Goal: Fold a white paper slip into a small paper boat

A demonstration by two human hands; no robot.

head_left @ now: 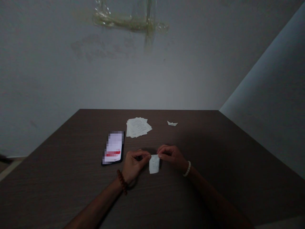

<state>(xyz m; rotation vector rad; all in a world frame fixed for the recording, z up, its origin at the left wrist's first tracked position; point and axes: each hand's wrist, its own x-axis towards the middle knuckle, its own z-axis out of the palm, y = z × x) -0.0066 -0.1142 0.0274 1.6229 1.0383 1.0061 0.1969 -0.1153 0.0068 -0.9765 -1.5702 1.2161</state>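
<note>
A small white slip of printed paper (154, 165) hangs upright between my hands, just above the dark table. My left hand (134, 163) pinches its upper left corner between thumb and fingers. At the upper right corner, my right hand (173, 156) grips the same paper in a pinch. The slip looks folded, with its lower edge hanging free. Dark beads circle my left wrist and pale beads my right. Farther back, beyond my right hand, rests a small white folded paper boat (172, 123).
A phone (113, 148) with a lit, blurred screen lies left of my left hand. Behind it is a loose pile of printed paper slips (138, 127). The brown wooden table (71, 152) meets a grey wall (152, 79) at its far edge.
</note>
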